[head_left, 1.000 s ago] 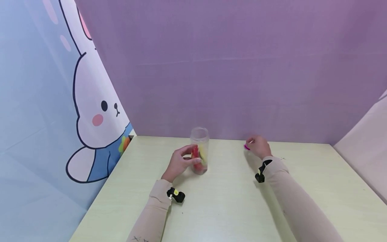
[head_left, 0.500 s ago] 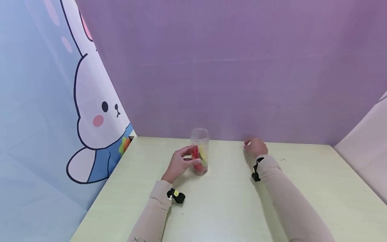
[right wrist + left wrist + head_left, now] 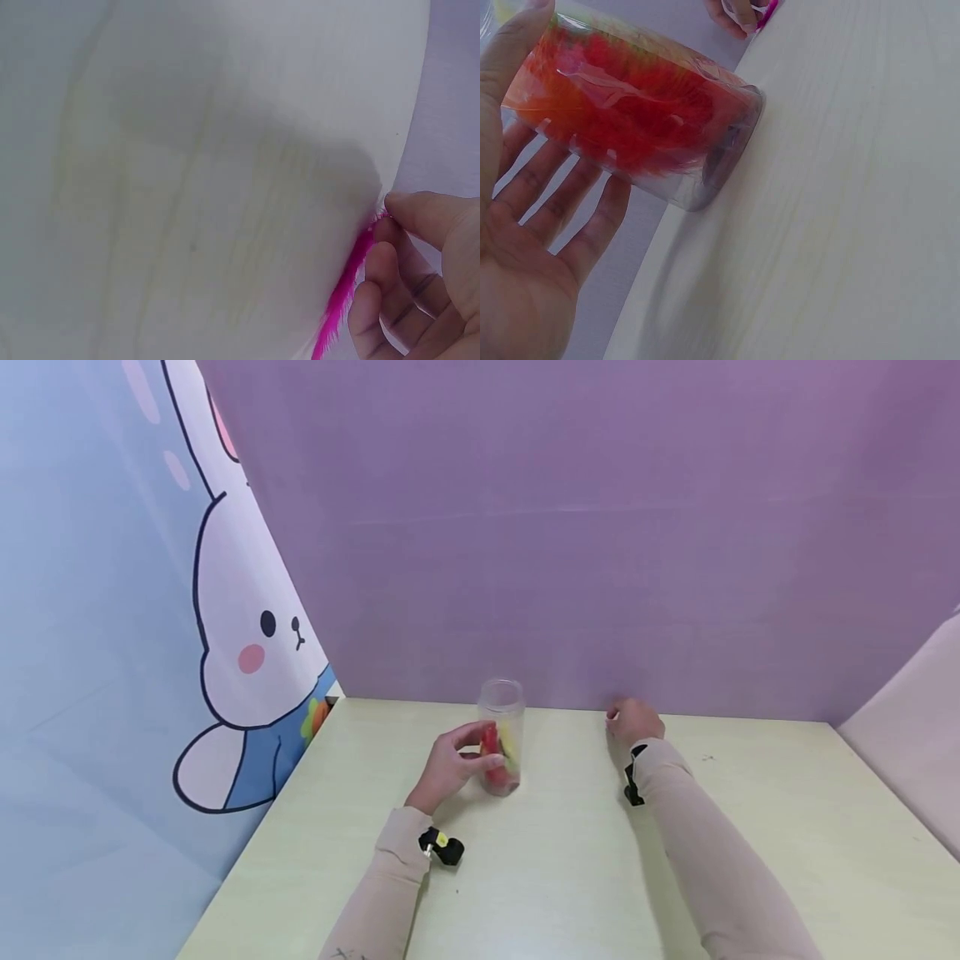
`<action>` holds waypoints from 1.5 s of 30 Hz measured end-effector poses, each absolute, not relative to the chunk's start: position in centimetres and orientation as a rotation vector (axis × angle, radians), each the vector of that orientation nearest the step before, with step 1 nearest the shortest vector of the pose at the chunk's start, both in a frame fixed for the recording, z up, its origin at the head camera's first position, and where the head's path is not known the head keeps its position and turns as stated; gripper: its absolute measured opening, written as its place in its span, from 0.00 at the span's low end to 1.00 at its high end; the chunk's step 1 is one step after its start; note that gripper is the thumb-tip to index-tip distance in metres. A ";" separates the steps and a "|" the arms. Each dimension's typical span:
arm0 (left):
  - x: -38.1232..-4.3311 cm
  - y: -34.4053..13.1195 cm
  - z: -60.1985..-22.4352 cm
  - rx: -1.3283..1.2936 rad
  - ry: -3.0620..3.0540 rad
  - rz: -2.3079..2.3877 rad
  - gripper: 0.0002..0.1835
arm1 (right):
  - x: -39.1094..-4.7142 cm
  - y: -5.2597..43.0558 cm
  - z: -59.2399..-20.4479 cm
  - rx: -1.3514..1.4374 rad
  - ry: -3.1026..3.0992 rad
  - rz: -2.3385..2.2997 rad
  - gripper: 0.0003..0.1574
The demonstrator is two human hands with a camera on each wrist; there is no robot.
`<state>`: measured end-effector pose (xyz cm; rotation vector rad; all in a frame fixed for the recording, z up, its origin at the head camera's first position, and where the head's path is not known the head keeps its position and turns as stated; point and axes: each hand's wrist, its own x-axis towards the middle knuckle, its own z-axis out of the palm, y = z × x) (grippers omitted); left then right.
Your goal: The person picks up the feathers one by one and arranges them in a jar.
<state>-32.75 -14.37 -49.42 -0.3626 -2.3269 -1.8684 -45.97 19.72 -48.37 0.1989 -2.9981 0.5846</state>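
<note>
A clear plastic jar [image 3: 501, 697] stands upright near the table's back edge, without a lid. Red, orange and yellow feathers [image 3: 622, 97] fill its lower part. My left hand [image 3: 448, 767] grips the jar from the left, thumb on one side and fingers on the other. To the right, near the back edge, my right hand [image 3: 636, 722] pinches a magenta feather [image 3: 349, 281] between thumb and index finger, its other fingers curled. The feather lies along the table surface or just over it; I cannot tell which. In the head view the hand mostly hides it.
The pale wood-look table [image 3: 555, 877] ends at a purple backdrop [image 3: 570, 568]. A blue cloth [image 3: 97, 693] with a printed rabbit hangs at the left, and a pale cloth [image 3: 907, 743] at the right. Black wrist cameras are strapped on both sleeves.
My right hand has turned and shifted slightly left, and the magenta feather is now mostly hidden in the head view. My left hand stays on the jar. The head view has shifted a little.
</note>
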 end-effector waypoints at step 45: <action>-32.7 -14.1 -49.3 -0.331 -2.345 -1.857 0.34 | -40.3 19.8 -39.3 0.387 -2.701 1.154 0.14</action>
